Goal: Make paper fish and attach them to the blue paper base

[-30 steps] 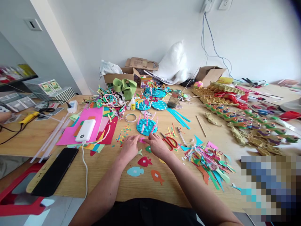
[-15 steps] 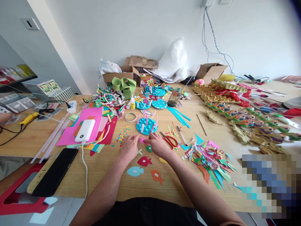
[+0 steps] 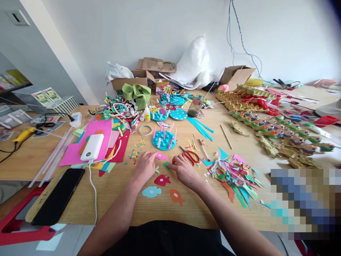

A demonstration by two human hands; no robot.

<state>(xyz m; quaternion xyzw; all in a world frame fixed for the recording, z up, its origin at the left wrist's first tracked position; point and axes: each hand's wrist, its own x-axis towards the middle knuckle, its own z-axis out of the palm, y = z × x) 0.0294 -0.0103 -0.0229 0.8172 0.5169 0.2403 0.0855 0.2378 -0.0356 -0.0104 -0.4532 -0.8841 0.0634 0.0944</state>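
My left hand (image 3: 146,165) rests on the table, its fingers stretched toward a pink paper fish (image 3: 161,156) and touching its left end. To the right, my right hand (image 3: 184,171) has its index finger out on the edge of a green paper fish (image 3: 166,165); its other fingers curl partly out of sight. Nearer to me lie a red paper fish (image 3: 162,180), a light blue one (image 3: 151,192) and an orange one (image 3: 176,195), each with a small white square on top. Just beyond my hands stands a blue disc (image 3: 164,140) with pink twisted posts.
Red-handled scissors (image 3: 190,156) and a pile of paper scraps (image 3: 237,174) lie at the right. A white power bank (image 3: 92,147) with a cable and a black phone (image 3: 59,196) are at the left. Behind stand a glue bottle (image 3: 147,114) and a glass jar (image 3: 195,106).
My right hand has drawn back from the pink fish to the green one and now covers the yellow piece. My left hand stays by the pink fish. The view has shifted slightly.
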